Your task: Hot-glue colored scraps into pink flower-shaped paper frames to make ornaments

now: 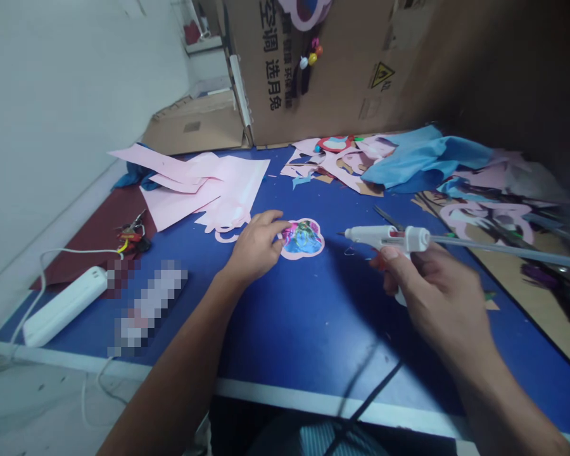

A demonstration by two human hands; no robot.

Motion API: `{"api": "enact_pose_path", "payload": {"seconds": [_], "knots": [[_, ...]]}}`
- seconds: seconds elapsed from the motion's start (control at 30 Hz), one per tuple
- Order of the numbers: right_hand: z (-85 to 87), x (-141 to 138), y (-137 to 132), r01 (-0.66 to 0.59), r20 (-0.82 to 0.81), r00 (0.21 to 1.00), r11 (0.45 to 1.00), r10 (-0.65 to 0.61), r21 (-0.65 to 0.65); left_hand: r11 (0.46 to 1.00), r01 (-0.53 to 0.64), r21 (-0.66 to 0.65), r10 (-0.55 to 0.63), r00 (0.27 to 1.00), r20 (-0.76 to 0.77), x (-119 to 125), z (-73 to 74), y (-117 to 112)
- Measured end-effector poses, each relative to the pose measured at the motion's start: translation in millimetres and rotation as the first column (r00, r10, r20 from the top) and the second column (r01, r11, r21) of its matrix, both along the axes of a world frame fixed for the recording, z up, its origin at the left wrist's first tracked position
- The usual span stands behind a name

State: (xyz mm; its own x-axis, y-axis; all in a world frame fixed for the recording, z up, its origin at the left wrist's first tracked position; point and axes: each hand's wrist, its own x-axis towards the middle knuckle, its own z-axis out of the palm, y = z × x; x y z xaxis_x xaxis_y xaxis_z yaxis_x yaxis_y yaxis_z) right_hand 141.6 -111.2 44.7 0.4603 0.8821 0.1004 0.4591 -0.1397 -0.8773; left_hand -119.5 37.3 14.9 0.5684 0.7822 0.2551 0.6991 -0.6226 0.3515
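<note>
My left hand (256,247) rests on the blue table (289,316), its fingertips pinching the left edge of a pink flower-shaped cutout (304,239) with a colourful picture in its middle. My right hand (427,285) is wrapped round the grip of a white hot glue gun (389,237). The gun's nozzle points left, a short way right of the cutout and apart from it. A clear glue stick (503,250) juts out of the gun's back to the right.
Pink paper sheets (204,187) lie at the back left, pink scraps and blue cloth (422,158) at the back right. A cardboard box (323,69) stands behind. A white power strip (66,304) and scissors (133,233) lie at the left.
</note>
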Motion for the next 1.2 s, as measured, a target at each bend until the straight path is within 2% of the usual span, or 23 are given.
{"api": "enact_pose_path", "payload": {"seconds": [0.1, 0.17, 0.3, 0.57, 0.73, 0.83, 0.93, 1.1, 1.2], "knots": [[1.2, 0, 0, 0.016, 0.005, 1.0, 1.0, -0.016, -0.022, 0.987, 0.157, 0.023, -0.154, 0.984, -0.09, -2, 4.5, 0], [2.7, 0, 0, 0.025, 0.01, 1.0, 0.999, -0.025, -0.034, 0.976, 0.214, 0.029, -0.206, 0.963, -0.172, -3, 6.9, -1], [4.5, -1, 0, 0.032, 0.024, 0.999, 0.999, -0.031, -0.036, 0.966, 0.257, 0.032, -0.238, 0.93, -0.279, -3, 8.7, -2], [5.7, -2, 0, 0.023, 0.022, 0.999, 0.999, -0.023, -0.025, 0.948, 0.31, 0.071, -0.27, 0.903, -0.335, 1, 7.8, -4], [4.5, -2, -1, 0.029, 0.017, 0.999, 1.0, -0.028, -0.012, 0.953, 0.297, 0.069, -0.266, 0.92, -0.287, 0, 4.5, -2], [4.5, -2, 0, 0.032, -0.002, 0.999, 0.999, -0.032, -0.004, 0.976, 0.196, 0.095, -0.18, 0.972, -0.152, -8, 3.7, 6], [5.7, -2, -1, 0.024, -0.019, 1.0, 1.0, -0.024, -0.014, 0.989, 0.118, 0.088, -0.112, 0.991, -0.07, -15, 3.3, 12], [7.3, -2, -2, 0.014, -0.025, 1.0, 0.999, -0.015, -0.039, 0.988, 0.153, 0.019, -0.151, 0.986, -0.066, -16, -0.4, 14], [6.7, -2, -2, -0.009, -0.058, 0.998, 1.0, 0.007, -0.025, 0.992, 0.125, -0.015, -0.125, 0.992, -0.024, -13, -3.4, 14]]}}
